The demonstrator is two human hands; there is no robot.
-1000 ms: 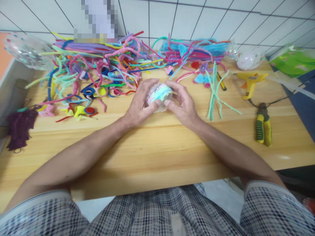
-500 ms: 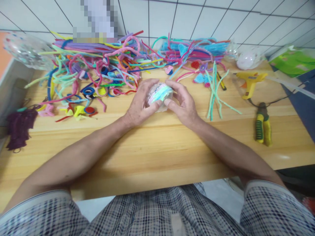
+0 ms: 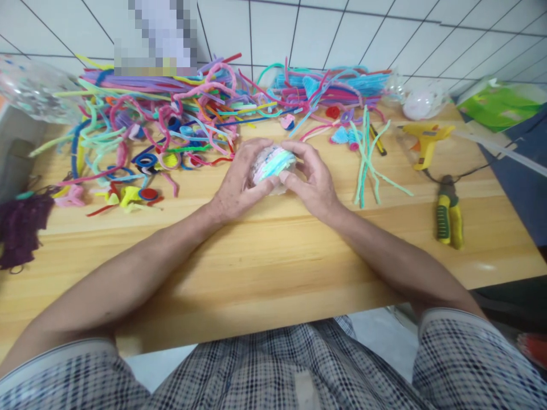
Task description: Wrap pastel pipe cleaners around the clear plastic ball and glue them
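Observation:
Between my two hands is a round ball with pastel bands of pink, blue and green, possibly pipe cleaners, over a pale, see-through-looking surface. My left hand curves around its left side, thumb on the near face. From the other side my right hand grips it, the thumb tip close to the left thumb. Fingers hide parts of the ball's sides. To the right of my right hand, several mint-green pipe cleaners lie crossed on the wooden table.
A tangled heap of coloured pipe cleaners stretches along the tiled wall. At the right lie a yellow glue gun, pliers and a cutter knife. Clear balls stand behind them. Purple tassels lie at the left edge.
The whole view has shifted slightly, so things on the table sit a little further left. Both hands stay around the ball, with hardly any change in grip.

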